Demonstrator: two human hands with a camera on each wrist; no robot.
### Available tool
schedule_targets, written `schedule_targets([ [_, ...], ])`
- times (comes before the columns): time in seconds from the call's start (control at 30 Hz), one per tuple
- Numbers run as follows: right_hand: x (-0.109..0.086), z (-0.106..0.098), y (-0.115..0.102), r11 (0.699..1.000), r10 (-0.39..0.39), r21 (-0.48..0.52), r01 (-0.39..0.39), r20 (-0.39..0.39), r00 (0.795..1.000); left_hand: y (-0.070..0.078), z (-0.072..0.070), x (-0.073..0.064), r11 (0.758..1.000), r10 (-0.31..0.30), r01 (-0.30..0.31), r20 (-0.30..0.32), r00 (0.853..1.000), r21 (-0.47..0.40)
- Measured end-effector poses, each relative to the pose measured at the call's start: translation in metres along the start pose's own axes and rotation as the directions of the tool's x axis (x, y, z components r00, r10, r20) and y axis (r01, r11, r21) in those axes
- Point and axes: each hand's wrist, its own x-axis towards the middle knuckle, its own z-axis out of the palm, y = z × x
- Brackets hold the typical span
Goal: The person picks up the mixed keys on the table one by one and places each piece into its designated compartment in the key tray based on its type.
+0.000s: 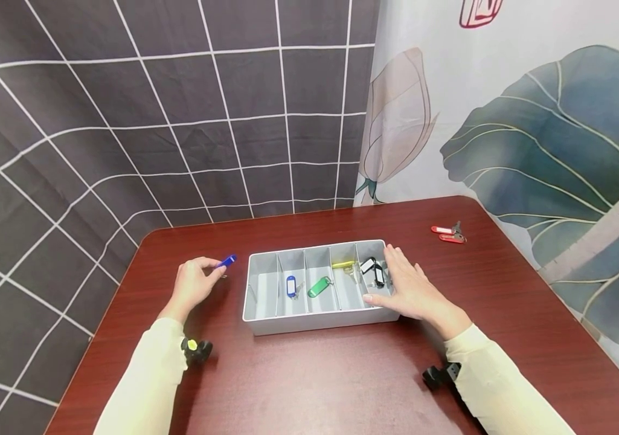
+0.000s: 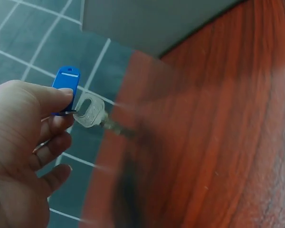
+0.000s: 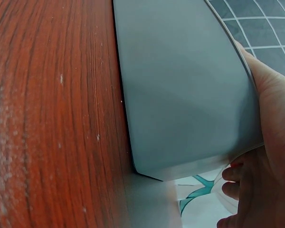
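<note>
Red-brown tabletop [image 1: 309, 380]: one blue key tag [image 1: 228, 260] with key [image 2: 92, 114], pinched in my left hand [image 1: 192, 285], left of the grey tray [image 1: 325, 321]; probably light, stiff, best held by the tag. My right hand [image 1: 415, 293], spread, touches the tray's right end.

Across the back and left, dark grey cloth [image 1: 179, 90] with white grid lines, rippled into folds toward the left. Beside it to the right, white cloth [image 1: 445, 78] printed with a pale pinkish bud [image 1: 398, 115], a big blue-green leaf [image 1: 564, 151] with light veins, and a red mark [image 1: 480, 13] cut off by the top edge. Below, a reddish-brown, wood-grained surface [image 1: 320, 374], rounded at the far corners, shiny near the front.
</note>
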Motion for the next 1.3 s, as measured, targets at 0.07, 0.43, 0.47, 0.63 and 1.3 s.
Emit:
schedule_targets([
  [0.07, 0.000, 0.000, 0.000, 1.000, -0.002, -0.003, 0.002, -0.002, 1.000, 0.005, -0.003, 0.000, 1.000, 0.012, -0.012, -0.012, 1.000, 0.000],
  [0.43, 0.000, 0.000, 0.001, 1.000, -0.003, -0.007, 0.003, -0.001, 1.000, 0.044, -0.019, 0.001, 0.997, 0.070, -0.070, -0.043, 0.997, -0.014],
  [0.47, 0.000, 0.000, 0.001, 1.000, -0.003, -0.008, 0.003, -0.001, 1.000, 0.048, -0.019, 0.001, 0.997, 0.078, -0.079, -0.045, 0.996, -0.018],
  [0.63, -0.001, 0.000, 0.000, 1.000, -0.004, -0.009, 0.004, -0.001, 1.000, 0.066, -0.019, 0.002, 0.994, 0.105, -0.106, -0.047, 0.993, -0.038],
  [1.3, -0.001, 0.000, -0.001, 1.000, 0.001, -0.005, -0.001, 0.002, 1.000, 0.121, 0.008, 0.004, 0.973, 0.194, -0.192, 0.000, 0.981, -0.125],
])
